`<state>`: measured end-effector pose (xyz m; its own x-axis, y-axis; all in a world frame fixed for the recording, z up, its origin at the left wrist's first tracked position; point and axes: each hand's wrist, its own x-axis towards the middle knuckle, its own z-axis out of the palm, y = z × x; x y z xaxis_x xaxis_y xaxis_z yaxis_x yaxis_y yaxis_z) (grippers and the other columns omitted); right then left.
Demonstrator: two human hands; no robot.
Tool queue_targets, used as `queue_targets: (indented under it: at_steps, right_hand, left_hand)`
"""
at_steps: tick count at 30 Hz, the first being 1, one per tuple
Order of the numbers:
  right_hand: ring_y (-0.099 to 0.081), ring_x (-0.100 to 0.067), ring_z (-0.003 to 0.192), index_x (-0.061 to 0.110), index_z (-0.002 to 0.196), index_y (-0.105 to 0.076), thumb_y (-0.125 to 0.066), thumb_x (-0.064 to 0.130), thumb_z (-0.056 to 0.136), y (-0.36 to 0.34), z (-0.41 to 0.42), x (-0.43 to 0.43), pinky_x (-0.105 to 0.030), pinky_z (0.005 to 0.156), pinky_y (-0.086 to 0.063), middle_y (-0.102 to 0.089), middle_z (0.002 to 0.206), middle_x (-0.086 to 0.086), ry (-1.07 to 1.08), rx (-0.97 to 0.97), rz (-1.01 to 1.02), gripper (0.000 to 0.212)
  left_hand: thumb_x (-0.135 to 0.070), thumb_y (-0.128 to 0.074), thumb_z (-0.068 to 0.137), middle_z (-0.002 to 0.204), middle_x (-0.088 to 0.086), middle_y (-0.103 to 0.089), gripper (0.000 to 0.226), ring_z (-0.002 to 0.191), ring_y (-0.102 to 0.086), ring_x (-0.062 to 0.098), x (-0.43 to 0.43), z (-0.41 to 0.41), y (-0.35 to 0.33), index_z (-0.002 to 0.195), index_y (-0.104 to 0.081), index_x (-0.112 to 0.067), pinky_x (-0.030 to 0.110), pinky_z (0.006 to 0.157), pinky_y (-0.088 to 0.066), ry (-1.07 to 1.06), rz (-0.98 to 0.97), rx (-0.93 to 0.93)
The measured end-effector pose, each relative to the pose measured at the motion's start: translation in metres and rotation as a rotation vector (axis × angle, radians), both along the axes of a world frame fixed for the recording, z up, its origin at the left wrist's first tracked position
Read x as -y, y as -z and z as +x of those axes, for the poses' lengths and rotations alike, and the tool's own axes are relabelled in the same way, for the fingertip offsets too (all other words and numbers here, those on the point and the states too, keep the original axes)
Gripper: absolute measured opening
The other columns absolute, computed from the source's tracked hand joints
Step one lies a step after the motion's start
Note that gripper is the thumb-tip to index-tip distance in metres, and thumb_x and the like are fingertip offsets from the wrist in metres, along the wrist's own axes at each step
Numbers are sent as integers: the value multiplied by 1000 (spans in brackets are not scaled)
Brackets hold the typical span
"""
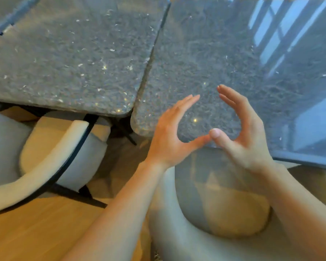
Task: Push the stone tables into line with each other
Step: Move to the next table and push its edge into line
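Note:
Two grey speckled stone tables stand side by side with a narrow seam between them. The left table [73, 59] has its near edge further from me than the near edge of the right table [224, 53], so the two fronts are stepped. My left hand [169, 136] and my right hand [241, 136] hover over the near edge of the right table, fingers spread and curved, thumbs touching tip to tip. Neither hand holds anything. Whether the palms touch the stone I cannot tell.
A cream padded chair [51, 153] with a black frame stands under the left table's near edge. A grey rounded chair [205, 204] sits below my arms at the right table. A wooden floor [36, 236] lies at the lower left. Window light reflects on the right table.

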<state>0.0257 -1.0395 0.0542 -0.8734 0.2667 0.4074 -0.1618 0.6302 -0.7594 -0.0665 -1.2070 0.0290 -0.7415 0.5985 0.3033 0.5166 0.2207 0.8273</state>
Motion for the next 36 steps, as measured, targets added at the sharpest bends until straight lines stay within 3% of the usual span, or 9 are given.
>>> queue_targets:
  at_steps: [3, 5, 7, 10, 13, 18, 22, 26, 36]
  right_hand:
    - [-47, -9, 143, 12, 154, -46, -57, 75, 86, 43, -20, -21, -12, 121, -29, -54, 154, -4, 61, 137, 165, 94]
    - [-45, -17, 147, 15, 155, -47, -54, 73, 82, 71, -31, -33, -22, 126, -27, -53, 158, -8, 88, 258, 277, 94]
    - [-42, -25, 155, 19, 157, -46, -47, 79, 80, 98, -37, -39, -44, 132, -24, -48, 163, -7, 100, 385, 407, 98]
    - [-38, -32, 158, 26, 156, -50, -37, 83, 83, 123, -40, -41, -53, 132, -21, -46, 165, -6, 154, 457, 598, 94]
    - [-40, -35, 156, 28, 153, -52, -29, 86, 86, 130, -39, -41, -59, 129, -25, -49, 163, -8, 263, 465, 627, 92]
    - [-21, -37, 162, 43, 161, -30, -3, 99, 76, 129, -41, -37, -67, 128, -15, -29, 174, -1, 297, 638, 690, 105]
    - [-13, -41, 164, 47, 162, -15, 4, 106, 65, 133, -44, -37, -72, 127, -10, -17, 177, 1, 317, 688, 722, 115]
    - [-7, -44, 164, 44, 164, -1, 6, 111, 57, 136, -41, -40, -74, 127, -8, -7, 179, -2, 265, 708, 806, 127]
    - [-22, -49, 158, 41, 165, -12, 3, 108, 62, 139, -42, -44, -74, 121, -23, -22, 176, -8, 240, 633, 934, 123]
  left_hand:
    - [-62, -76, 88, 174, -4, -35, 86, 163, -29, 11, -7, -34, 49, 161, -37, -38, 58, 130, -26, 17, -134, 19]
    - [-67, -73, 88, 176, 0, -30, 91, 165, -26, 18, -10, -51, 76, 164, -32, -39, 56, 132, -22, -2, -252, 13]
    - [-81, -60, 86, 177, 2, -29, 95, 164, -29, 30, -16, -57, 102, 166, -27, -40, 53, 133, -21, -52, -468, -184]
    - [-91, -32, 84, 176, -1, -31, 92, 163, -30, 39, -26, -56, 116, 164, -31, -44, 56, 132, -21, -109, -652, -434]
    - [-92, -18, 80, 179, 0, -22, 98, 166, -19, 42, -31, -57, 121, 165, -27, -45, 63, 132, -11, -103, -717, -426]
    - [-104, -18, 65, 182, 2, -3, 116, 164, 0, 56, -33, -57, 117, 167, -9, -49, 72, 129, 3, -34, -830, -415]
    - [-108, -34, 62, 182, 4, 3, 124, 164, 2, 55, -30, -68, 115, 167, -2, -49, 74, 128, 3, 44, -884, -470]
    - [-106, -32, 61, 182, 5, 2, 123, 165, -1, 52, -31, -72, 113, 166, -2, -50, 73, 129, -1, 73, -915, -522]
    - [-99, -31, 50, 182, 0, -8, 125, 165, -12, 48, -32, -67, 108, 164, -10, -53, 66, 131, -9, 18, -918, -547]
